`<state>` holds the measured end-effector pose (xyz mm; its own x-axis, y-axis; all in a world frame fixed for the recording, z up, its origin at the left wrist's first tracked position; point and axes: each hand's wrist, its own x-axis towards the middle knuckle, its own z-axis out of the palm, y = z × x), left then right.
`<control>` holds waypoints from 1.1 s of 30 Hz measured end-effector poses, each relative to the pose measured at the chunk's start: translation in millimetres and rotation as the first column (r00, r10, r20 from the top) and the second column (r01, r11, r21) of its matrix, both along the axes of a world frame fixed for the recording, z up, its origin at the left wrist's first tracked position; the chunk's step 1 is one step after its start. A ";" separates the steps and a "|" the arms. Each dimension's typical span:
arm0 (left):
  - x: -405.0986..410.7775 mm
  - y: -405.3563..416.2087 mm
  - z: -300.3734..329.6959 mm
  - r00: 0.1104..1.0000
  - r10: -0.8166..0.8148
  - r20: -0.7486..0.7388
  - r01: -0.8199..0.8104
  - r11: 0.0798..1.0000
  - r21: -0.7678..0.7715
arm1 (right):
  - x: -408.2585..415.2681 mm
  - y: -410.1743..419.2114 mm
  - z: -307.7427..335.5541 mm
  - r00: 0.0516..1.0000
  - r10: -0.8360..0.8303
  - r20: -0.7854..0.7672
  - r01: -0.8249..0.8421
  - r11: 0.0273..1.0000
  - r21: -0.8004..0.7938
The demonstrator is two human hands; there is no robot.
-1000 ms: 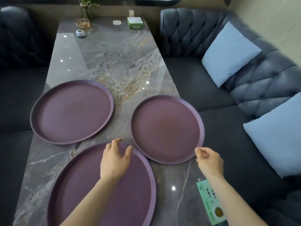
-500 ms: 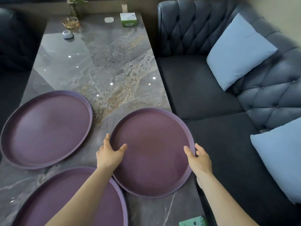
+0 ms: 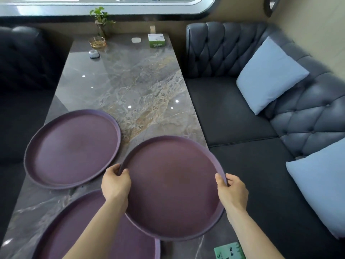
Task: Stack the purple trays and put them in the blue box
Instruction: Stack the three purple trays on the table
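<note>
Centre-right of frame: a round purple tray [image 3: 173,187] held by both hands, the left hand [image 3: 115,184] in a closed grip on its left rim, the right hand [image 3: 232,191] likewise on its right rim. It overlaps the bottom-left tray [image 3: 74,230]; a third tray [image 3: 72,148] lies at left on the marble table [image 3: 130,86].

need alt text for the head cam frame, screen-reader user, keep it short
Both bare hands, left hand and right hand, grip opposite rims of a round purple tray, overlapping a second tray at the marble table's near edge. A third tray lies flat to the left; dark tufted sofa with pale blue cushions right.
</note>
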<state>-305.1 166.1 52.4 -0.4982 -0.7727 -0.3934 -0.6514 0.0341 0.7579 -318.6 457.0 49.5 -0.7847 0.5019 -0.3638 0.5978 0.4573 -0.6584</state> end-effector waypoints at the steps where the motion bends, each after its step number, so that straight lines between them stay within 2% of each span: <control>1: 10.5 -10.4 3.6 1.000 0.016 -0.013 -0.016 1.000 0.003 | 10.5 -8.8 2.1 1.000 0.013 0.001 -0.013 1.000 0.016; 5: 68.6 -65.3 13.3 0.999 0.033 -0.026 -0.034 0.999 -0.029 | 58.8 -52.0 5.4 1.000 0.029 0.001 -0.029 0.998 0.059; 10: 147.5 -147.7 10.3 0.994 -0.090 0.063 0.097 0.988 -0.121 | 114.4 -113.9 1.0 0.995 0.093 0.024 -0.095 0.993 0.066; 16: 214.4 -190.8 -5.4 0.980 -0.160 0.120 0.170 0.982 -0.079 | 158.1 -154.5 -12.2 0.989 0.127 0.082 -0.133 0.988 0.083; 27: 236.1 -195.1 -26.4 0.904 -0.262 0.336 0.355 0.900 -0.252 | 179.1 -177.1 -26.7 0.977 0.184 0.107 -0.200 0.966 0.166; 33: 238.1 -192.9 -27.6 0.892 -0.276 0.358 0.385 0.879 -0.282 | 183.2 -177.3 -27.3 0.974 0.206 0.097 -0.225 0.934 0.277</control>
<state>-67.0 -26.8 24.8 -0.6487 -0.6946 -0.3109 -0.7474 0.5046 0.4322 -135.4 279.7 22.3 -0.8646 0.4136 -0.2852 0.5016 0.7422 -0.4444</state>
